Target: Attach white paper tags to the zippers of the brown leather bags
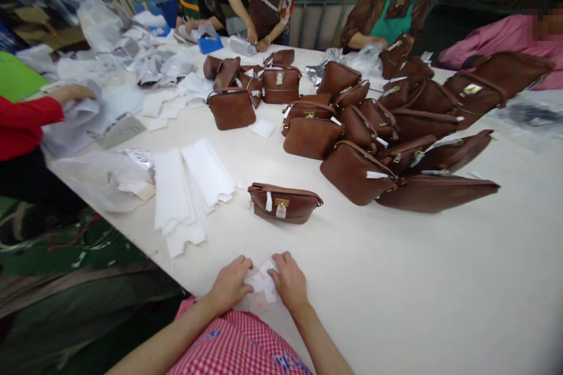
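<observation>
My left hand (230,282) and my right hand (289,281) rest side by side at the near edge of the white table (396,281). Both pinch a small piece of white paper (261,284) between them. A single brown handbag (284,203) with a gold clasp and white tags lies flat on the table just beyond my hands. To its left spreads a fanned stack of white paper sheets (185,190).
A large pile of brown handbags (373,129) covers the table's middle and far right. Plastic bags and paper scraps (105,179) lie at the left. Several other people work along the far edge and left side; a red sleeve (26,123) reaches in.
</observation>
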Motion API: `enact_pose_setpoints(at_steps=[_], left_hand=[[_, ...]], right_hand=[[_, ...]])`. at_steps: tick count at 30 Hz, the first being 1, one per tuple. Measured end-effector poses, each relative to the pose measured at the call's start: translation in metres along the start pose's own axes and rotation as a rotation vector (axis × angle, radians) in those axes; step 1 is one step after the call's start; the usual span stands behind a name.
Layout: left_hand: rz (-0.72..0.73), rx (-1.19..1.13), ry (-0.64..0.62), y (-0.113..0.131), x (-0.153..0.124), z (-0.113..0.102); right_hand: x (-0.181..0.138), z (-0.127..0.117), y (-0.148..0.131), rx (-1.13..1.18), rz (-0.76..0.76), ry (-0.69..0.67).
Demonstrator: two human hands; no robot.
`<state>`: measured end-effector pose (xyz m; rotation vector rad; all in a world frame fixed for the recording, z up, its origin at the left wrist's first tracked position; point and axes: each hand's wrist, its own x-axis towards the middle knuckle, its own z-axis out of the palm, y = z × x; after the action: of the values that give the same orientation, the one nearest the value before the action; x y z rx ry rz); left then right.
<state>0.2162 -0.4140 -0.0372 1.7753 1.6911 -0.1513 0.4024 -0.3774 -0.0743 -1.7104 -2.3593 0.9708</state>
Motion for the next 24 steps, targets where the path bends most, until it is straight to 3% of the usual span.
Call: enact_pose_setpoints(at_steps=[4, 9, 18, 24], left_hand=[[-0.083, -0.013, -0.045, 0.004, 0.001, 0.03], [-0.15, -0.09, -0.05, 0.008, 0.007, 0.034], [-0.199, -0.476, -0.037, -0.015, -0.003, 0.004], [-0.168, -0.769, 0.004, -0.027, -0.021, -0.039]], right_hand=[[-0.003, -0.005, 0.004, 0.019, -0.043, -0.031], [-0.007, -0.009, 0.009, 0.031, -0.108, -0.077], [-0.003, 0.002, 0.018, 0.153, -0.061, -0.03], [-0.004, -0.001, 0.021, 0.365, -0.033, 0.025]])
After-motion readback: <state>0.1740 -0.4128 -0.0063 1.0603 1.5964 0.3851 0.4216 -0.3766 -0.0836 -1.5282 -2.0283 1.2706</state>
